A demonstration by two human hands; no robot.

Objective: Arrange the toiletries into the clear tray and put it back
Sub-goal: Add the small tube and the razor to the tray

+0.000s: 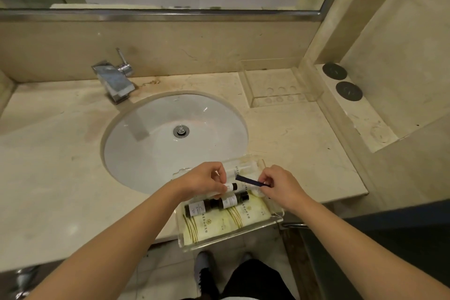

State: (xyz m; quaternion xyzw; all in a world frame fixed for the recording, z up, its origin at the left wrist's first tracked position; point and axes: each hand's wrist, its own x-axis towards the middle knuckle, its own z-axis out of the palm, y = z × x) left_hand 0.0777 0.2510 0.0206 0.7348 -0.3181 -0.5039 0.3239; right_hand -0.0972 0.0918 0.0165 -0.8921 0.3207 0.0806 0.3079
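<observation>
Head view: we note the clear tray [274, 222] on the counter [60, 178], its near edge overhanging the counter's front, just beside the sink [146, 143]. Inside lie dark bottles [214, 203] on soft yellow packets [219, 223]. Left hand [204, 179] pinches a small bottle [233, 187]; right hand [277, 184] pinches a thin dark stick [250, 181], fingers clamped. We judge the tray rigid, slick and light; grip both short walls, keep level.
</observation>
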